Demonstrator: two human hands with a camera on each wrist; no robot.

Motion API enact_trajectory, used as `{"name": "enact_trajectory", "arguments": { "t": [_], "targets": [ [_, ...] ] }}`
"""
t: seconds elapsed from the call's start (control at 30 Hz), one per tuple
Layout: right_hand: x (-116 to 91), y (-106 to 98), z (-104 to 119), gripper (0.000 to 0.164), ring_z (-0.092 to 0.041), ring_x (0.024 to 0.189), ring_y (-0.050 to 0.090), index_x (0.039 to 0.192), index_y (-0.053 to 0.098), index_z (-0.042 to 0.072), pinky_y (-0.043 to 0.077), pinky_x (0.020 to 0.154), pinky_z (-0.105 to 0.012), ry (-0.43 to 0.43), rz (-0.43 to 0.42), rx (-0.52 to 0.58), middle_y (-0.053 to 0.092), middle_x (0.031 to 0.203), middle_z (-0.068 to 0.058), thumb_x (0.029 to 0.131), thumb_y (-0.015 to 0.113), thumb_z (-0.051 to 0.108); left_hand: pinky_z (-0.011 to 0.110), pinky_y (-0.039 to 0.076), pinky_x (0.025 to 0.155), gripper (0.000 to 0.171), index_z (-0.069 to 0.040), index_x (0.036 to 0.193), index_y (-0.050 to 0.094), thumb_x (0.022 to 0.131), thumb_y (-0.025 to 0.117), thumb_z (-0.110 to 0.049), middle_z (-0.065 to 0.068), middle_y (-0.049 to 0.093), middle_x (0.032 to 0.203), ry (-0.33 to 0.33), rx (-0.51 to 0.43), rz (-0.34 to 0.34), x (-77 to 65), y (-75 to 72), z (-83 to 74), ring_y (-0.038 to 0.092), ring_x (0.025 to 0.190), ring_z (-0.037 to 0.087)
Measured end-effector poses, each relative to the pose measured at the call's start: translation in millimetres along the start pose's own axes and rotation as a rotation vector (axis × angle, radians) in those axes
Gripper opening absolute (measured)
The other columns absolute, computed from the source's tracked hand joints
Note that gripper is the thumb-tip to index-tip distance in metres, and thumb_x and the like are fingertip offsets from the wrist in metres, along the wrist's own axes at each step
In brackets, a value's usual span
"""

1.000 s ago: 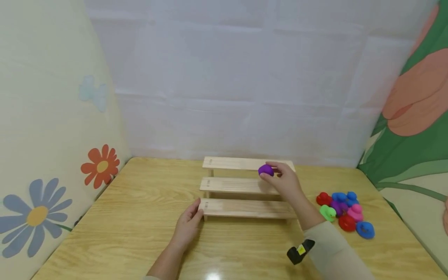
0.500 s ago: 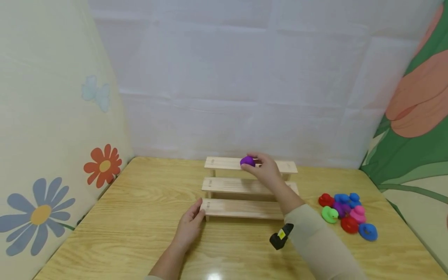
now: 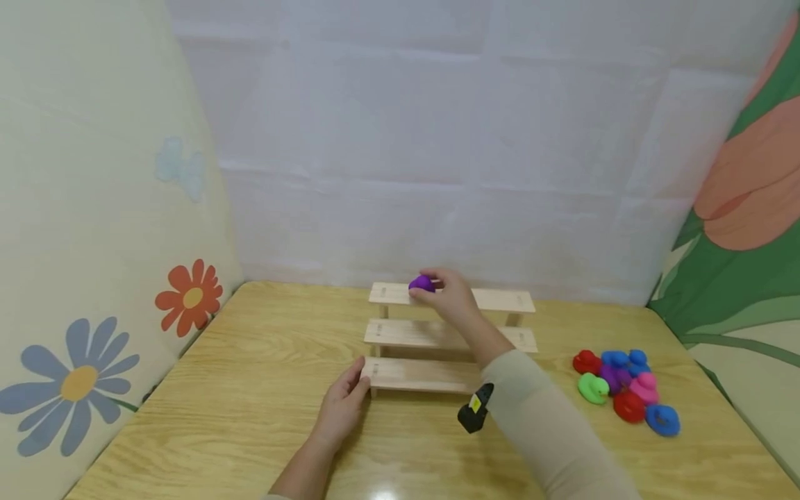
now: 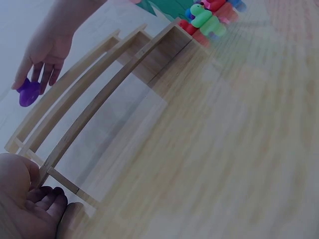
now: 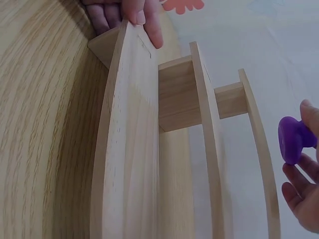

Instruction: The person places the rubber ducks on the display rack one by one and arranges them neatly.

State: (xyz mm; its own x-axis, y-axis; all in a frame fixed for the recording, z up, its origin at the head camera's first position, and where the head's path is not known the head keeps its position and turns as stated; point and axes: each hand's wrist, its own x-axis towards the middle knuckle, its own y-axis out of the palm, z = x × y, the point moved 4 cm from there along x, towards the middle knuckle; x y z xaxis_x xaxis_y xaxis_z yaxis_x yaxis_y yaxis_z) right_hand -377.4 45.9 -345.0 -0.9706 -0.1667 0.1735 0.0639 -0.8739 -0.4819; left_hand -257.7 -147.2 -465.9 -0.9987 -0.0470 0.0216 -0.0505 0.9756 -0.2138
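A purple rubber duck [image 3: 421, 283] is pinched between the thumb and fingers of my right hand [image 3: 452, 300], over the left part of the top step of a three-tier wooden rack [image 3: 412, 375]. In the right wrist view the duck [image 5: 291, 139] appears a little apart from the top board. My left hand [image 3: 340, 406] grips the left end of the lowest board. The left wrist view shows that hand [image 4: 30, 204] with its fingers curled by the board's end, and the duck [image 4: 29, 92] hanging from the other hand's fingertips.
On the table [image 3: 250, 389], right of the rack, lies a cluster of several rubber ducks, among them a green duck [image 3: 592, 388], a pink duck [image 3: 645, 387] and a blue duck [image 3: 662, 420]. A white cloth [image 3: 375, 139] hangs behind the table.
My right hand has carried the purple duck leftward and slightly up, from the rack's right side to above the left part of the top step. My left hand stays at the rack's end.
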Motion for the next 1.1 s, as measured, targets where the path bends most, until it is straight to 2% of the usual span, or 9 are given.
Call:
{"name": "enact_trajectory", "arguments": {
  "t": [0.33, 0.63, 0.87, 1.1],
  "targets": [
    [8, 16, 3, 0.051, -0.029, 0.120, 0.060, 0.134, 0.060, 0.013, 0.055, 0.100, -0.040, 0.062, 0.027, 0.033, 0.063, 0.130, -0.012, 0.087, 0.075, 0.028, 0.051, 0.028, 0.120, 0.050, 0.008, 0.148, 0.032, 0.104, 0.044, -0.012, 0.024, 0.033, 0.155, 0.013, -0.003, -0.004, -0.5, 1.0, 1.4, 0.030, 0.146, 0.037],
    [11, 24, 8, 0.052, -0.028, 0.119, 0.061, 0.135, 0.058, 0.012, 0.056, 0.098, -0.040, 0.052, 0.042, 0.026, 0.063, 0.131, -0.012, 0.088, 0.074, 0.028, 0.052, 0.028, 0.120, 0.050, 0.007, 0.149, 0.032, 0.104, 0.044, -0.013, 0.024, 0.033, 0.155, 0.005, -0.001, -0.005, -1.0, 0.7, 1.0, 0.030, 0.146, 0.037],
    [15, 29, 11, 0.052, -0.028, 0.117, 0.062, 0.134, 0.059, 0.013, 0.056, 0.097, -0.039, 0.033, 0.052, -0.036, 0.064, 0.129, -0.012, 0.088, 0.074, 0.031, 0.052, 0.028, 0.120, 0.051, 0.005, 0.150, 0.031, 0.104, 0.044, -0.015, 0.023, 0.032, 0.156, 0.001, 0.002, -0.002, -1.4, -0.5, 1.2, 0.029, 0.146, 0.037],
    [17, 35, 13, 0.052, -0.028, 0.116, 0.062, 0.134, 0.059, 0.014, 0.057, 0.096, -0.039, 0.043, 0.064, -0.052, 0.064, 0.128, -0.012, 0.088, 0.074, 0.031, 0.052, 0.029, 0.120, 0.051, 0.006, 0.149, 0.031, 0.104, 0.044, -0.013, 0.023, 0.033, 0.156, 0.006, 0.002, -0.009, -0.1, -1.5, 2.9, 0.030, 0.146, 0.037]
  ]
}}
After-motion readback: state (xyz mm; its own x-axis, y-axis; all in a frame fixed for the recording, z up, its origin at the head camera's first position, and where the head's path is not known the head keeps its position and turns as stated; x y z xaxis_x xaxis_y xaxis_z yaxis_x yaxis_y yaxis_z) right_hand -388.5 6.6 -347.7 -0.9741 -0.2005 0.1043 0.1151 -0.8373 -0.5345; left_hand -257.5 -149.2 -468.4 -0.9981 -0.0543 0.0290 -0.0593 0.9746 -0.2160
